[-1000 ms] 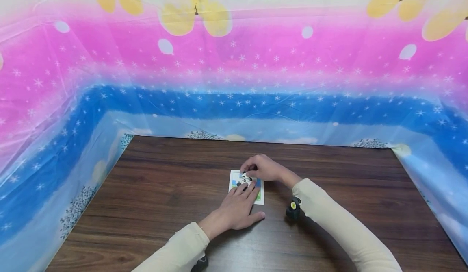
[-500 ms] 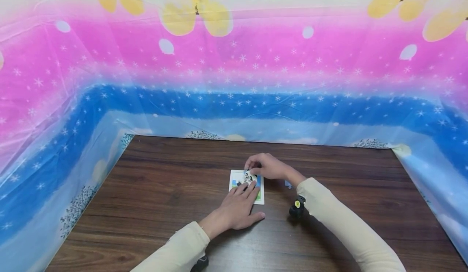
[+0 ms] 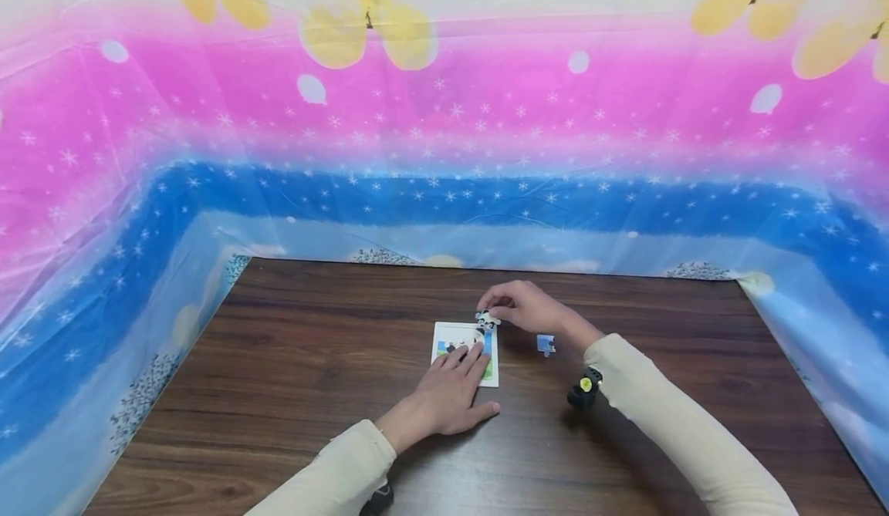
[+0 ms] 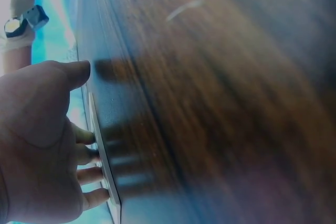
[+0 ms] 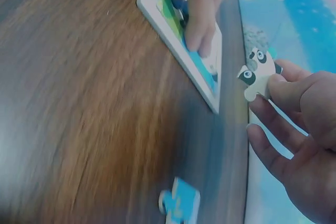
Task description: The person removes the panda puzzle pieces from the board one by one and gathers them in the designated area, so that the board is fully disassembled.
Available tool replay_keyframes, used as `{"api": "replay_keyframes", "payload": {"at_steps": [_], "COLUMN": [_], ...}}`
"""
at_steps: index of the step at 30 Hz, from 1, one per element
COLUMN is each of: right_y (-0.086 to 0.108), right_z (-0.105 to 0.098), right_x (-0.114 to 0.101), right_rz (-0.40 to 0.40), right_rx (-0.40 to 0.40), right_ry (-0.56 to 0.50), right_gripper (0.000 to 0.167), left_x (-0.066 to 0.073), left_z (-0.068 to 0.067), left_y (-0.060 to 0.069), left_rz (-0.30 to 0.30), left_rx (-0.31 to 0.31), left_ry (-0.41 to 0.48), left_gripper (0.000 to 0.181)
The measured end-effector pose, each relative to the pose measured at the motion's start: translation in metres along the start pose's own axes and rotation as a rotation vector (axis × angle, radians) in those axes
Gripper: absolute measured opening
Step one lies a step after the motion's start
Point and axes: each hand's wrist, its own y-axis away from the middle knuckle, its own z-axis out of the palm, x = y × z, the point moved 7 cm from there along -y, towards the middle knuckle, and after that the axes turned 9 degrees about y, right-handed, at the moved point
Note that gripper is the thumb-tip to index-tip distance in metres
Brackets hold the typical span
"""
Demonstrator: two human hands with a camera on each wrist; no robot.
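Observation:
A puzzle board [image 3: 441, 332] with a white frame and a panda picture lies flat on the table. My left hand [image 3: 450, 394] rests on it, straight fingertips pressing the picture and thumb spread out to the side. Just past the board's far right corner, my right hand [image 3: 533, 306] pinches a panda-face puzzle piece [image 5: 261, 74] between thumb and fingers, raised off the board. The piece shows black-ringed eyes and a knobbed edge. Right of the board a loose blue puzzle piece [image 3: 546, 345] lies on the table. The left fingers hide part of the picture.
The dark wood-grain table [image 3: 312, 331] spreads around the board on all sides. A printed cloth [image 3: 444, 192] in pink and blue hangs behind the table and along both sides. Each wrist carries a small black camera [image 3: 583, 392].
The right hand has lifted the panda-face piece off the board and moved right and away. The blue piece, hidden at first, now shows fully. The left hand stays in place.

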Motion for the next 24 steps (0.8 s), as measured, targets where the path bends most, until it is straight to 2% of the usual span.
{"api": "replay_keyframes", "payload": {"at_steps": [8,13,24], "right_y": [0.028,0.05,0.093], "right_z": [-0.017,-0.026,-0.041], "right_x": [0.016,0.03,0.059], "right_rz": [0.065,0.104,0.117], "right_rx": [-0.005,0.01,0.063], "right_ry": [0.038,0.046,0.084], "right_gripper": [0.022,0.019,0.018], "left_x": [0.001,0.001,0.002], "left_z": [-0.001,-0.001,-0.002], "left_y": [0.0,-0.001,0.001], "left_rz": [0.003,0.01,0.013], "left_rx": [-0.001,-0.004,0.008], "left_ry": [-0.013,-0.014,-0.007], "left_gripper": [0.081,0.08,0.079]}}
